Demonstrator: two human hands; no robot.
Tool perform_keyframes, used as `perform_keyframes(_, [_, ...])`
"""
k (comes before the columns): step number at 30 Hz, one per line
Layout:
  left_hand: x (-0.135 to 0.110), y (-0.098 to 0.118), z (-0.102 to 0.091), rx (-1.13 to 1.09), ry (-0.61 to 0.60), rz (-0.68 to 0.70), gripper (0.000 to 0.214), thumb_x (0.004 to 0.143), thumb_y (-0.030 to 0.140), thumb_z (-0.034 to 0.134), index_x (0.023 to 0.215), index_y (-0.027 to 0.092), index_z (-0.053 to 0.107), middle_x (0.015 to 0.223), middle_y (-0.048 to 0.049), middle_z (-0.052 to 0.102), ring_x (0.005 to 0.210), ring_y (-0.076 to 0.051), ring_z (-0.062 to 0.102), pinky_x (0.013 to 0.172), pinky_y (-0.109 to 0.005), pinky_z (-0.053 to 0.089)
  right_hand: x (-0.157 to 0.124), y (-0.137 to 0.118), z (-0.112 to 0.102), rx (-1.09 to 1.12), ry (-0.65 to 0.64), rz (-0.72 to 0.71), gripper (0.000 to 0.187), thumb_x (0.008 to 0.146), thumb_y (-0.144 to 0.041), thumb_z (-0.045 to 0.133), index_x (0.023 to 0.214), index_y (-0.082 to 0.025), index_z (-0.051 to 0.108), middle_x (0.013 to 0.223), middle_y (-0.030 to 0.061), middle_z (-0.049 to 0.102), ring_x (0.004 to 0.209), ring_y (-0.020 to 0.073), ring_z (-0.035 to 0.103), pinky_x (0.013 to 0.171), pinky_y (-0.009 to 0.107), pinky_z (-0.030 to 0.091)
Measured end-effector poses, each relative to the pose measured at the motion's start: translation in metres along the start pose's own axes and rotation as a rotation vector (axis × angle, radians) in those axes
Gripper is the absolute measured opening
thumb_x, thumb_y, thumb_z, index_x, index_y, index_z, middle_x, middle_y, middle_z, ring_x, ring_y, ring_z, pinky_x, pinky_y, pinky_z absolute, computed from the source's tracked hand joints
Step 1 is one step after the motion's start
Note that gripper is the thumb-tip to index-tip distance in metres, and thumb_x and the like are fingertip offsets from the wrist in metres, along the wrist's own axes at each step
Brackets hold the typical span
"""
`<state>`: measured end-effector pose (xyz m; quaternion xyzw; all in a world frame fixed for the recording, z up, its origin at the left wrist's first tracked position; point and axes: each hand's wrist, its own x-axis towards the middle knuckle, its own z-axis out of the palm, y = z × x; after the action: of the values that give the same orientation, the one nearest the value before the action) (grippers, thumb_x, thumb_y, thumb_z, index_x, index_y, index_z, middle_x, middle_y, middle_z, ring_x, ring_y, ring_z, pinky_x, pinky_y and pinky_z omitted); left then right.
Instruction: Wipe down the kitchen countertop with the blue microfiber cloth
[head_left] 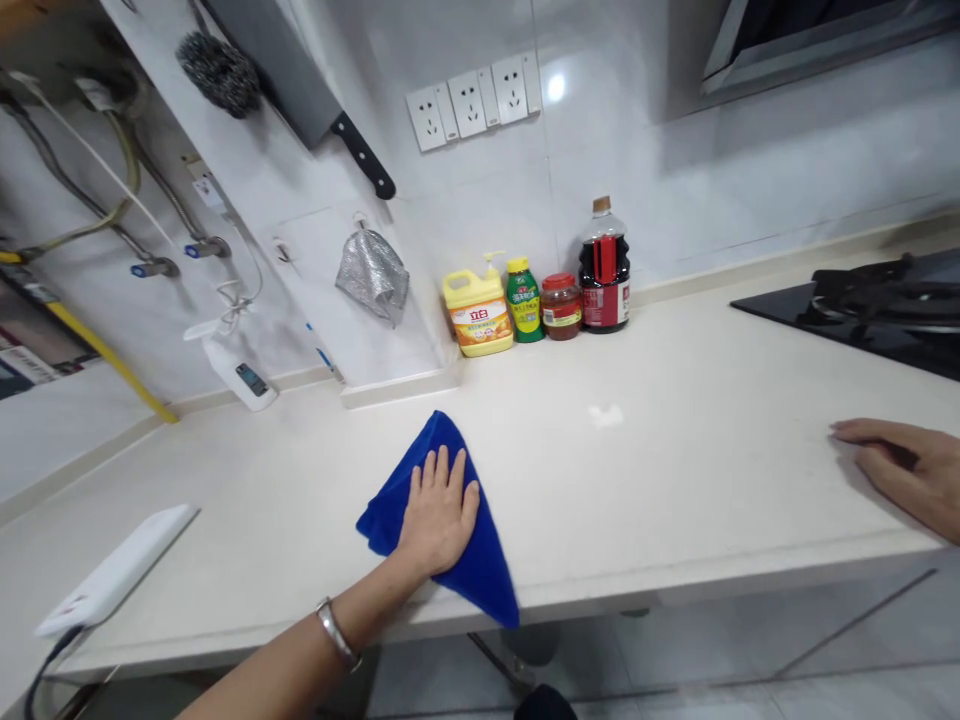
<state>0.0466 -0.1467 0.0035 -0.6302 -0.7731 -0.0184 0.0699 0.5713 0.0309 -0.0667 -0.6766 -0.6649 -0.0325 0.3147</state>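
My left hand (439, 518) lies flat, palm down, on a folded blue cloth (484, 560) on the pale countertop (645, 440). Its fingers are stretched out and slightly apart, pointing away from me. One corner of the cloth hangs over the counter's front edge. A silver bangle (337, 634) circles my left wrist. At the right edge of the view, my right hand (911, 470) rests at the countertop with nothing visible in it. Its index finger points left and the thumb is apart below; part of this hand is cut off by the frame.
Against the wall stand a yellow detergent jug (480, 315), a green bottle (525, 300), a red-lidded jar (561, 308) and a dark sauce bottle (604, 270). A black stove (885, 305) is at right. Leftward are a white bottle (238, 370) and white device (124, 570). A cleaver (300, 90) hangs above.
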Motion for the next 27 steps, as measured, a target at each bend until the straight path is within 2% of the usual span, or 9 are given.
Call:
perform_keyframes(3, [0.012,0.033,-0.001,-0.040,-0.037,0.078,0.067,0.098,0.047,0.021,0.152,0.010,0.030,0.160,-0.0187,0.017,0.149,-0.034,0.009,0.121,-0.057,0.014,-0.004,-0.011,-0.008,-0.002,-0.079,0.052,0.033,0.073,-0.048,0.048,0.094,-0.040,0.071,0.093,0.0009,0.074,0.072,0.0273,0.064,0.065,0.039,0.046])
perform_keyframes(8, [0.032,0.085,-0.003,-0.131,-0.045,0.187,0.067,0.097,0.046,0.022,0.153,0.010,0.028,0.161,-0.0179,0.015,0.149,-0.036,0.006,0.121,-0.059,0.009,-0.010,-0.027,-0.020,0.003,-0.064,0.086,0.036,0.077,-0.044,0.045,0.101,-0.035,0.070,0.091,0.0010,0.073,0.071,0.0236,0.061,0.068,0.035,0.044])
perform_keyframes(15, [0.061,0.133,-0.001,-0.211,-0.051,0.195,0.067,0.095,0.042,0.026,0.152,0.007,0.028,0.161,-0.0196,0.017,0.148,-0.040,0.006,0.120,-0.061,0.007,-0.007,-0.030,-0.024,-0.010,-0.062,0.069,0.033,0.082,-0.039,0.046,0.102,-0.032,0.072,0.094,0.0010,0.073,0.077,0.0218,0.062,0.072,0.033,0.044])
perform_keyframes(21, [0.070,0.142,0.003,-0.252,-0.036,0.198,0.068,0.095,0.044,0.026,0.152,0.006,0.029,0.160,-0.0212,0.015,0.148,-0.040,0.006,0.120,-0.061,0.005,-0.004,-0.023,-0.021,0.077,-0.071,0.022,0.030,0.083,-0.035,0.048,0.100,-0.029,0.072,0.104,0.0010,0.074,0.086,0.0213,0.064,0.084,0.033,0.047])
perform_keyframes(27, [0.051,0.123,0.006,-0.264,-0.016,0.363,0.068,0.097,0.050,0.023,0.152,0.012,0.030,0.161,-0.0168,0.016,0.149,-0.035,0.007,0.120,-0.059,0.007,-0.006,-0.026,-0.023,0.158,-0.038,-0.021,0.033,0.082,-0.033,0.044,0.096,-0.026,0.073,0.110,0.0012,0.073,0.095,0.0235,0.066,0.093,0.037,0.047])
